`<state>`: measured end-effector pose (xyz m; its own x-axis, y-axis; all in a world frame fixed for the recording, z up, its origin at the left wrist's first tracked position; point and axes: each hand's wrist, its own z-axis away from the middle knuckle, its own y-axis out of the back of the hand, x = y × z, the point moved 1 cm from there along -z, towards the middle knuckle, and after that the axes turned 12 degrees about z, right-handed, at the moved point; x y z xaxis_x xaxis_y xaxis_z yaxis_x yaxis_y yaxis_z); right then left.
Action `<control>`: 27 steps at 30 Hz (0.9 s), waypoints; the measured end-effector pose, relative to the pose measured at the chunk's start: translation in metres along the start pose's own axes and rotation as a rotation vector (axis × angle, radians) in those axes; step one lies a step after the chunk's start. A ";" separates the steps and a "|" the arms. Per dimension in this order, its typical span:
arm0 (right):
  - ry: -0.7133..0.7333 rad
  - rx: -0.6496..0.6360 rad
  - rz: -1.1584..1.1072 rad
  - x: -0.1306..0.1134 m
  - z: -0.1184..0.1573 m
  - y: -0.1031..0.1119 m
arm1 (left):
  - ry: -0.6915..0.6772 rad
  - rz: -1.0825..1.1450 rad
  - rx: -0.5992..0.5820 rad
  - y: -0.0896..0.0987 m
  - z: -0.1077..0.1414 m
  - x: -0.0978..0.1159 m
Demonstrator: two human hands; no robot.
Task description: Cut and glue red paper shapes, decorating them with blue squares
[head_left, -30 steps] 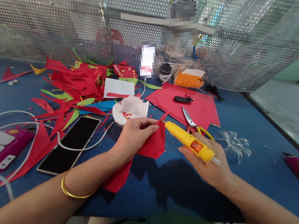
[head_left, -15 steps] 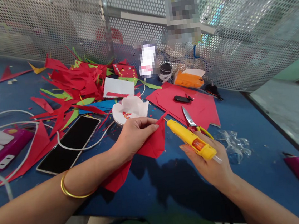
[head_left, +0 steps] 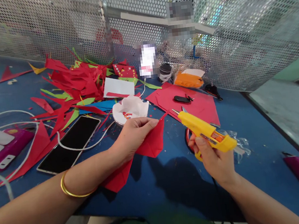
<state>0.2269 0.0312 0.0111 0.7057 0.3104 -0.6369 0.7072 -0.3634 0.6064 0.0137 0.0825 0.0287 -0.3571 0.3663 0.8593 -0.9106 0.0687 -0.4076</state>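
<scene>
My left hand [head_left: 137, 133] pinches a folded piece of red paper [head_left: 153, 142], which hangs below the fingers and shows again under the wrist. A thin red point of it sticks out to the right past my fingertips. My right hand [head_left: 214, 160] is closed around a yellow glue gun [head_left: 208, 130]. Its metal nozzle points up and left, a short gap from the paper's point. Behind the glue gun lies a pair of scissors, mostly hidden, with one red handle loop [head_left: 188, 140] showing. A white scalloped bowl [head_left: 134, 104] with small red bits stands just beyond my left hand.
A heap of red and green paper scraps [head_left: 80, 76] lies at the back left. A dark phone [head_left: 69, 144] with a white cable across it is left of my arm. Red sheets [head_left: 202, 102] carry a black nail clipper [head_left: 183, 99]. Clear plastic [head_left: 241, 144] lies at right.
My right hand has drawn the glue gun to the right, away from the paper's tip, and turned it. The gun now covers most of the scissors. My left hand has barely moved.
</scene>
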 end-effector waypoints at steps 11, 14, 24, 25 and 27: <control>-0.166 -0.059 -0.192 -0.005 -0.004 -0.003 | 0.013 -0.047 0.004 0.000 -0.001 0.002; -0.178 -0.065 -0.219 -0.004 -0.005 -0.004 | 0.008 -0.051 0.009 0.000 0.000 0.002; -0.127 -0.203 0.076 0.000 -0.015 -0.004 | -0.054 -0.004 0.013 0.003 -0.003 0.002; -0.079 -0.238 0.187 0.001 -0.015 -0.005 | -0.059 0.011 0.016 0.003 -0.003 0.002; 0.030 -0.329 0.419 0.002 -0.014 -0.010 | -0.068 0.036 0.022 0.004 -0.003 0.002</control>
<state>0.2214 0.0479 0.0104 0.9281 0.2248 -0.2967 0.3369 -0.1685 0.9263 0.0103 0.0863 0.0277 -0.4022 0.3044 0.8635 -0.9010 0.0356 -0.4323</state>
